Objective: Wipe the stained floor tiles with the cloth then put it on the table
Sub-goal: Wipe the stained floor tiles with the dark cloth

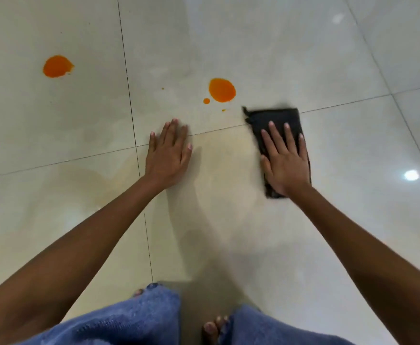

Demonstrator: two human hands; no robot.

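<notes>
Two large orange stains (222,90) remain on the floor tiles (303,58), so wiping is under way. The right hand (285,155) presses the black cloth (276,120) flat with straight fingers; the left hand (169,150) rests open beside it. Next, the cloth likely needs sweeping left over the nearest stain

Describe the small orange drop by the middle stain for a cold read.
Start at the dark cloth under the right hand. Up and to its left sits a big round orange stain; the drop lies just off that stain's lower-left edge. It is a round dot, far smaller than the stain.
</notes>
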